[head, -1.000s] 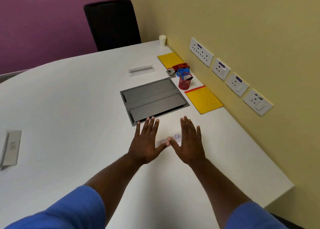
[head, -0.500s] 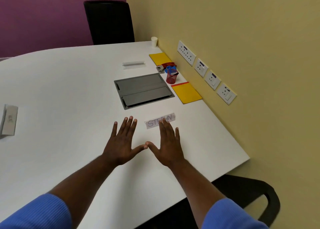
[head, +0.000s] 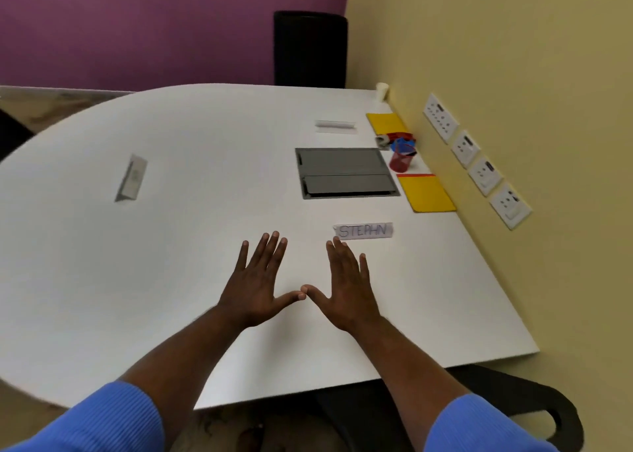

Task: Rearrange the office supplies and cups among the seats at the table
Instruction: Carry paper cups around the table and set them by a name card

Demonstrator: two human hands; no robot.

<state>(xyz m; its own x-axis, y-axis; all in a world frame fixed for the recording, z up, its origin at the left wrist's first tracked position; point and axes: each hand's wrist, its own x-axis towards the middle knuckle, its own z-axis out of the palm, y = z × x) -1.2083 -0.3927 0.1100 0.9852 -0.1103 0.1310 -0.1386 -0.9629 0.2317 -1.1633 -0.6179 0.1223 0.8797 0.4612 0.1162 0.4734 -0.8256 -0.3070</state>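
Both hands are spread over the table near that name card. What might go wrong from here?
The right hand lies right by the STEPHN name card; a careless move could knock it over. The red pen cup stands packed against other supplies, so grabbing it may tip it. The paper cup in the far corner is a long reach and could topple.

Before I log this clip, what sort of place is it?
Most likely an office meeting room: a large white table with a STEPHN name card, a built-in cable box, and an office chair at the far end.
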